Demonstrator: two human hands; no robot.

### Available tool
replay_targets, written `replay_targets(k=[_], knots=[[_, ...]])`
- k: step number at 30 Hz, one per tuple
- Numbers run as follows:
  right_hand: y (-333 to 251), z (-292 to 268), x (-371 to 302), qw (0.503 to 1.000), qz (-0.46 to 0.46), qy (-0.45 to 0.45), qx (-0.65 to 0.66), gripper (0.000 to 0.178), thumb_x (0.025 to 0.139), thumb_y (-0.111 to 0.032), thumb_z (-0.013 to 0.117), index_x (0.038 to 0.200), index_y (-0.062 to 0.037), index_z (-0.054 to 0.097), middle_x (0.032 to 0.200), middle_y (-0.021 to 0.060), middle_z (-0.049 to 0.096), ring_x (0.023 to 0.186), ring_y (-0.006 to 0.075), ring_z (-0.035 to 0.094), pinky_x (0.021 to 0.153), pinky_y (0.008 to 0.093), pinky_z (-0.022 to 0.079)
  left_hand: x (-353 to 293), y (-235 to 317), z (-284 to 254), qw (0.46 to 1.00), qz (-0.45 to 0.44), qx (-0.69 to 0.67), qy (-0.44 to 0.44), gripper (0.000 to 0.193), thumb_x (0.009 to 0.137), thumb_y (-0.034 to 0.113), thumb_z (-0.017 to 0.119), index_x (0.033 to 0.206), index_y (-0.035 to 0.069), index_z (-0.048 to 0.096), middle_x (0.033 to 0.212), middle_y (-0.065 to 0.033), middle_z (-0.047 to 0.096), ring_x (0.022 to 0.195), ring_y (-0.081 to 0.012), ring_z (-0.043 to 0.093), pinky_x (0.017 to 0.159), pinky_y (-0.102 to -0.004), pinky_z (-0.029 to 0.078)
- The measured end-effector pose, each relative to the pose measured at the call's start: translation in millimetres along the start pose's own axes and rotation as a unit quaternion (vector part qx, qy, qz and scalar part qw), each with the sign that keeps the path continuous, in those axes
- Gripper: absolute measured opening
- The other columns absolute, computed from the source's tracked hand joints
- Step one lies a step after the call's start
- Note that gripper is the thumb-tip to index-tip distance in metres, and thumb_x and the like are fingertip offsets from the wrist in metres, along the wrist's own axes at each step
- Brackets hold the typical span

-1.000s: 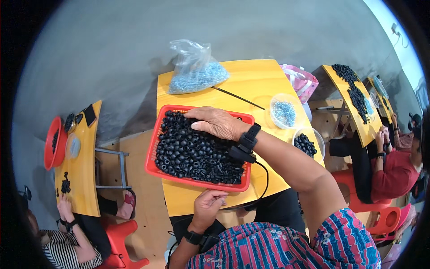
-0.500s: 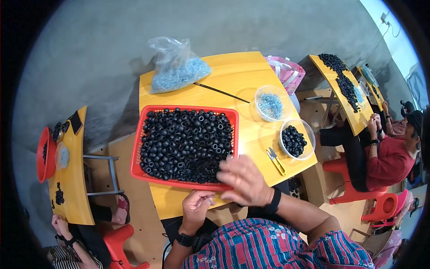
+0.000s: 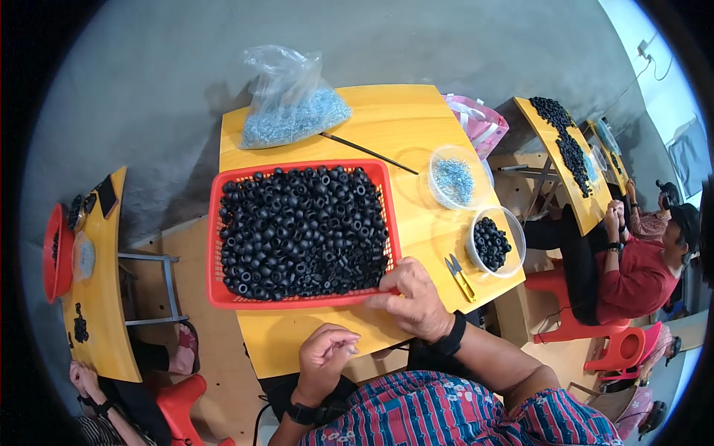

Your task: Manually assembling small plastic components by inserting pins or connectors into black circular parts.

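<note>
Far left: red tub (image 3: 59, 282) beside side table (image 3: 111, 297). Centre, on main table (image 3: 275, 334): red basket (image 3: 297, 302), full of black rings (image 3: 297, 230). Behind it: clear bag (image 3: 286, 70), bluish bits (image 3: 297, 119) inside. Left hand (image 3: 325, 360): in front of basket, apart from it, fingers curled; whether anything pinched, I cannot tell. Rod (image 3: 368, 153): dark, slantwise behind basket. Right hand (image 3: 416, 301): at basket's near right corner, fingers half bent at rim; whether gripping, I cannot tell. Right: clear tub (image 3: 437, 197), bluish bits; snips (image 3: 464, 282), yellow-handled; second tub (image 3: 518, 241), black rings. Far right: co-worker (image 3: 632, 275), seated.

red basket (image 3: 297, 302), black pieces (image 3: 297, 230), yellow table (image 3: 416, 215), blue-and-pink striped shirt (image 3: 446, 409)
</note>
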State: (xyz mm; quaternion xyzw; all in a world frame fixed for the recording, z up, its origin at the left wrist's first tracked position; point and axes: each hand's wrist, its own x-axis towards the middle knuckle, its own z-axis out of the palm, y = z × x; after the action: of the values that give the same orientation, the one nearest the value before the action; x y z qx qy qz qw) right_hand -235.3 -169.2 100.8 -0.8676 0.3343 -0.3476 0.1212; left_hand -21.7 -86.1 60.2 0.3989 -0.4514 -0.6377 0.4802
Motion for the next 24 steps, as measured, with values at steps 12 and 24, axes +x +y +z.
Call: replay_targets(k=[12, 24], knots=[[23.2, 20.6, 29.7, 0.999, 0.002, 0.03, -0.045, 0.031, 0.064, -0.004, 0.067, 0.092, -0.0162, 0.068, 0.088, 0.0051, 0.05, 0.082, 0.0258, 0.051, 0.074, 0.0366, 0.045, -2.3, -7.0, -2.2, 1.0, -0.003, -0.007, -0.012, 0.012, 0.085, -0.007, 0.061, 0.096, -0.003, 0.065, 0.096, -0.0091, 0.06, 0.082, -0.0118, 0.06, 0.07, -0.0219, 0.047], [24.7, 21.3, 34.2, 0.992, 0.071, 0.089, 0.062, 0.03, 0.069, 0.006, 0.066, 0.092, -0.0109, 0.07, 0.094, 0.0065, 0.062, 0.092, 0.027, 0.058, 0.081, 0.0353, 0.049, -2.7, -8.8, 8.7, 0.999, 0.041, -0.001, 0.01, 0.015, 0.088, -0.008, 0.052, 0.101, -0.007, 0.062, 0.1, -0.0107, 0.058, 0.087, -0.0149, 0.059, 0.08, -0.0272, 0.051]])
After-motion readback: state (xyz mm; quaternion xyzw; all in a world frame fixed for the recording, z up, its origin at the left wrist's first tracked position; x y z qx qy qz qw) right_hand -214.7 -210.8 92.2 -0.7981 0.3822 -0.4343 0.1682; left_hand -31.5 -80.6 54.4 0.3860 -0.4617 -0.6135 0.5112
